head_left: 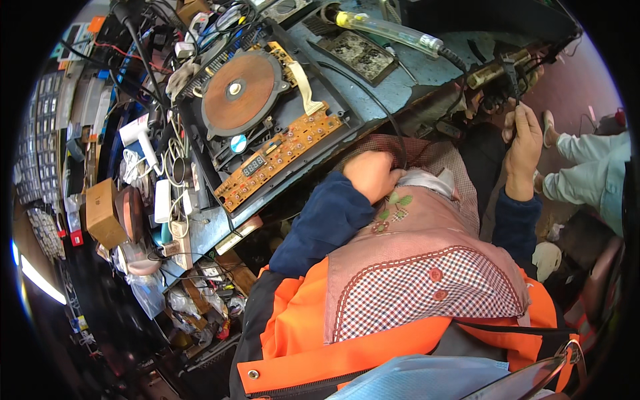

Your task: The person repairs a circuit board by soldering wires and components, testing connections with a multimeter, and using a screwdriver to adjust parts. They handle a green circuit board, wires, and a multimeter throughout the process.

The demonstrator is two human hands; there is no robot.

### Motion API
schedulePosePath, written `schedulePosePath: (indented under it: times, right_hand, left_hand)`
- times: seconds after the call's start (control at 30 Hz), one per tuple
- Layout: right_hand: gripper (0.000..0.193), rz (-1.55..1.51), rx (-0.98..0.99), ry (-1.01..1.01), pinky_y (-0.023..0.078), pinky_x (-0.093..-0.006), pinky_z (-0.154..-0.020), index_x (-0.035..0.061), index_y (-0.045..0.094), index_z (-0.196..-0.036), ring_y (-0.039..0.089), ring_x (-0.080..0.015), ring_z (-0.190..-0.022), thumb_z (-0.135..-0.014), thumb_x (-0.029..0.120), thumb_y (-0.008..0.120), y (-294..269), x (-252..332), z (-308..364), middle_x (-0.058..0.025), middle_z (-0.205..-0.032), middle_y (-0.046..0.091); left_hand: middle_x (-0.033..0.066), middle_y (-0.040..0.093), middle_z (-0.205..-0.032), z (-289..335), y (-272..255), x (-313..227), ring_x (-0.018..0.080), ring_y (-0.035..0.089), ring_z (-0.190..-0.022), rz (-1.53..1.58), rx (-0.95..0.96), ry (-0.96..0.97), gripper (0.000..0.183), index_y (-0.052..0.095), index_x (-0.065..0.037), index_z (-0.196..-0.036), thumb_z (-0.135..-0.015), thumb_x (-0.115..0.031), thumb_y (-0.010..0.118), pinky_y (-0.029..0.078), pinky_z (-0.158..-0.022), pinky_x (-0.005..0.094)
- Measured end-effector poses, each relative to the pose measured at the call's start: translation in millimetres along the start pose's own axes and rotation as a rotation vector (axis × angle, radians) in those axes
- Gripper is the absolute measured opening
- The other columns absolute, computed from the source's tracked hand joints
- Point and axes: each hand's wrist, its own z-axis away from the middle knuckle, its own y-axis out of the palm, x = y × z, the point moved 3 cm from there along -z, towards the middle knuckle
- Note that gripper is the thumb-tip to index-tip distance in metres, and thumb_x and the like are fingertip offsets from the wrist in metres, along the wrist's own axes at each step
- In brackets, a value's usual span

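Observation:
My left hand (373, 177) is closed low over my lap, against the checked pink apron. A black cable (379, 97) curves off the bench down to its fingers, which partly hide it. Beyond the bench's right end, my right hand (523, 143) is raised and pinches a dark cord (512, 83) among other wires. On the bench lies an opened induction cooker, its round copper-coloured coil (243, 93) exposed. In front of the coil sits an orange circuit board (283, 157) with a small display.
A soldering iron (390, 32) with a clear handle lies at the back, near a stained metal tray (355, 55). Tangled wires, a white hot-air tool (140, 139) and a cardboard box (103, 212) crowd the left. Another person's legs (580, 160) are at the right.

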Motion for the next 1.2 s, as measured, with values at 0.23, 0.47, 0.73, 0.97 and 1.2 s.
schedulePosePath:
  times: [0.23,0.47,0.73,0.97,1.2]
  right_hand:
    - [0.019,0.246,-0.13,-0.046,0.047,-0.024,-0.067,0.0017,0.08,-0.117,0.062,-0.0069,-0.076,-0.103,0.014,0.073,8,6,-11,0.0005,-0.092,0.074]
    - [0.02,0.317,-0.331,-0.119,0.045,-0.0242,-0.061,-0.0001,0.082,-0.11,0.058,-0.0055,-0.068,-0.097,0.014,0.078,-10,-7,-24,0.0023,-0.078,0.07]
    - [0.017,0.374,-0.414,-0.104,0.045,-0.0237,-0.067,-0.0011,0.083,-0.104,0.06,-0.0052,-0.075,-0.095,0.013,0.079,-27,-12,-23,0.0034,-0.08,0.071]
    - [0.019,0.399,-0.442,-0.153,0.051,-0.0279,-0.066,0.0002,0.083,-0.103,0.066,-0.0083,-0.072,-0.095,0.016,0.076,-32,-11,-31,-0.0021,-0.078,0.076]
    - [0.019,0.365,-0.402,-0.182,0.05,-0.0277,-0.065,-0.0017,0.082,-0.103,0.064,-0.0089,-0.071,-0.096,0.014,0.076,-45,-19,-42,-0.0021,-0.076,0.074]
  left_hand:
    - [0.0115,0.065,-0.078,38,-53,-15,0.0328,0.065,-0.067,0.127,-0.456,0.531,0.012,0.073,-0.007,-0.089,-0.089,-0.013,0.083,0.054,-0.062,0.0426]
    - [0.0118,0.072,-0.081,39,-61,-4,0.0296,0.068,-0.067,0.071,-0.599,0.552,0.012,0.074,-0.002,-0.091,-0.085,0.004,0.083,0.053,-0.061,0.0374]
    - [0.0127,0.072,-0.082,38,-59,-2,0.0309,0.069,-0.07,0.084,-0.585,0.513,0.01,0.074,-0.002,-0.091,-0.087,0.005,0.079,0.054,-0.065,0.0373]
    - [0.0128,0.073,-0.084,37,-56,0,0.031,0.069,-0.071,0.074,-0.616,0.528,0.011,0.073,-0.002,-0.093,-0.087,0.005,0.079,0.055,-0.065,0.0378]
    - [0.0135,0.072,-0.083,35,-55,2,0.0316,0.069,-0.07,0.056,-0.646,0.553,0.011,0.072,-0.001,-0.093,-0.087,0.006,0.078,0.055,-0.064,0.0387]
